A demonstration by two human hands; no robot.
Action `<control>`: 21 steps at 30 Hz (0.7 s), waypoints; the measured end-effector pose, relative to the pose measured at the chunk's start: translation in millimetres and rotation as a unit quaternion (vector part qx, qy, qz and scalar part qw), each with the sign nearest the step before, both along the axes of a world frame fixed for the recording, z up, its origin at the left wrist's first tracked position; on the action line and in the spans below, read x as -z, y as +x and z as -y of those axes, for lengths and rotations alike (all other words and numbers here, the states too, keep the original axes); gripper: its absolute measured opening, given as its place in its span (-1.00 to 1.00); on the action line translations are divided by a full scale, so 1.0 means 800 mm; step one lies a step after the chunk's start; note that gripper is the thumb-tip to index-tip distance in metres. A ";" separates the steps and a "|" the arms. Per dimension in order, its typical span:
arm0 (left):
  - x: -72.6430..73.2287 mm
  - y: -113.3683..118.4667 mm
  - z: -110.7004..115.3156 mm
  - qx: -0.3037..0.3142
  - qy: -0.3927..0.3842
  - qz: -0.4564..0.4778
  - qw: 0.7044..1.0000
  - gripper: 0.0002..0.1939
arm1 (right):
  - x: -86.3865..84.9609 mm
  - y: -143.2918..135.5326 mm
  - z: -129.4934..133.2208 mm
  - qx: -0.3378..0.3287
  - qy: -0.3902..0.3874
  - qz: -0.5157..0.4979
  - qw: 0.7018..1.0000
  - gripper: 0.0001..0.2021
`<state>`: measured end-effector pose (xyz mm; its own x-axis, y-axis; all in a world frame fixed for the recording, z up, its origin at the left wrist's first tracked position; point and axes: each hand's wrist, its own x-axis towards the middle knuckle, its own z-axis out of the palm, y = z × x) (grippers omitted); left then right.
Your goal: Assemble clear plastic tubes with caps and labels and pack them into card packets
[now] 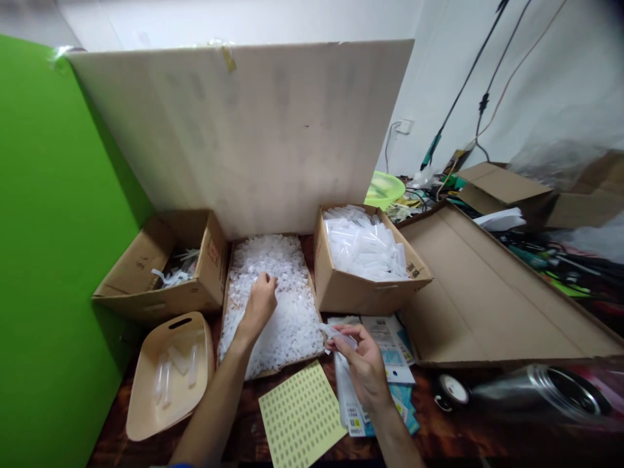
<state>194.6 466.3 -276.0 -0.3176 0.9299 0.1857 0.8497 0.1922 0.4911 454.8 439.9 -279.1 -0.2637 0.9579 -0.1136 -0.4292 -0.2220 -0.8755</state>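
My left hand [263, 296] reaches over a shallow cardboard tray [312, 284] heaped with small white plastic pieces [292, 325]. Its fingers are pinched together, and whatever is between them is too small to make out. A clear plastic tube [344, 338] lies in the grip of my right hand [363, 367], just right of the tray's near corner. Under that hand are printed packets [397, 374] in white and blue. A yellow sheet of small oval stickers [303, 416] rests on the table between my forearms.
An open cardboard box [373, 296] full of clear tubes stands at right; another box [160, 302] with a few strips is at left. A beige basket [136, 406] holds several tubes. A steel flask [517, 393] lies at right beside a large cardboard flap [487, 292]. A white panel [253, 143] closes the back.
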 end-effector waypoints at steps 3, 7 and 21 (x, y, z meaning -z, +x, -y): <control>-0.015 0.018 0.030 0.007 0.045 0.125 0.991 -0.73 | -0.003 -0.007 -0.001 -0.015 0.025 0.013 0.999 -0.70; -0.027 0.061 0.081 -0.001 0.089 0.460 0.884 -0.64 | -0.012 -0.020 0.000 -0.030 0.067 0.048 0.996 -0.74; -0.013 0.110 0.130 -0.054 0.058 0.550 0.831 -0.68 | -0.006 -0.011 0.009 -0.084 0.220 0.163 0.958 -0.89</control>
